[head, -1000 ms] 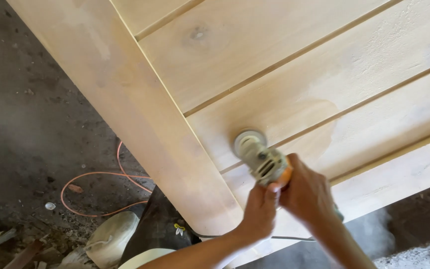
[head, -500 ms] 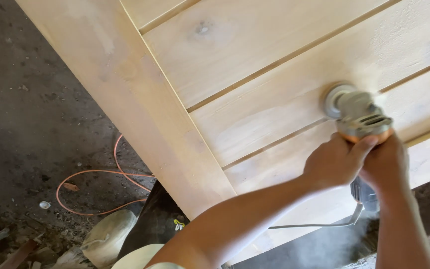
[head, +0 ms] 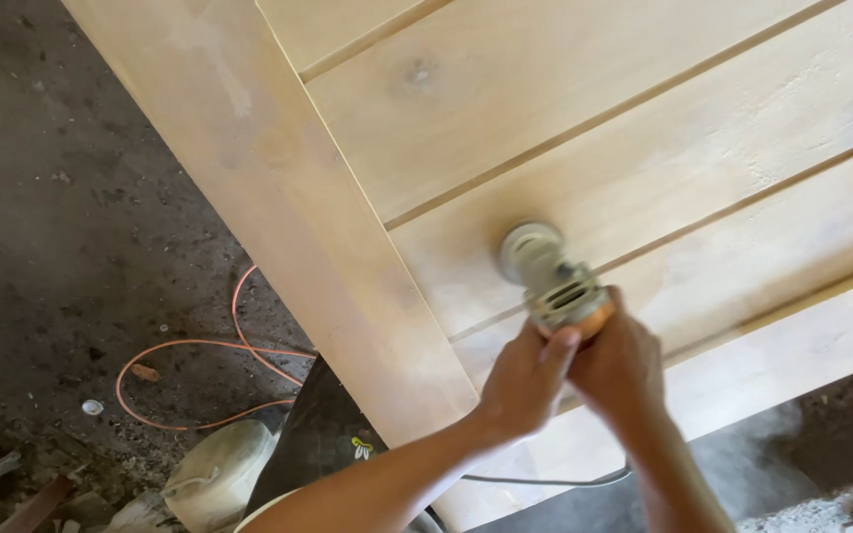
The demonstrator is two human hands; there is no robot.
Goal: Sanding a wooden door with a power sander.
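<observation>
Both hands grip a sander (head: 557, 281) whose round pad lies flat on a pale wood panel (head: 565, 128). The left hand (head: 525, 380) wraps the body from the near side, fingers (head: 557, 347) curled tight around it with the thumb reaching up toward the orange collar. The right hand (head: 619, 367) closes over the rear of the tool just beside the left, fingers pressed together around the housing. Two hands on one small tool likely serves to keep the pad level and pressed evenly on the board.

The pad sits just beyond the fingertips, near a groove (head: 644, 247) between two boards and close to the wide frame rail (head: 278, 188) that runs to the left of the fingers. The panel lies flat and raised off the floor, which puts its face up to the tool. A grey cord (head: 545, 481) trails from under the wrists, below the panel edge.

Left of the hands and well below them, on the dirt floor (head: 51, 247), an orange cable (head: 190, 345) loops loosely. A tan sack (head: 214, 469) slumps beside a dark cloth (head: 313, 434); its contents cannot be seen. Pale dust hangs under the panel to the right of the wrists.
</observation>
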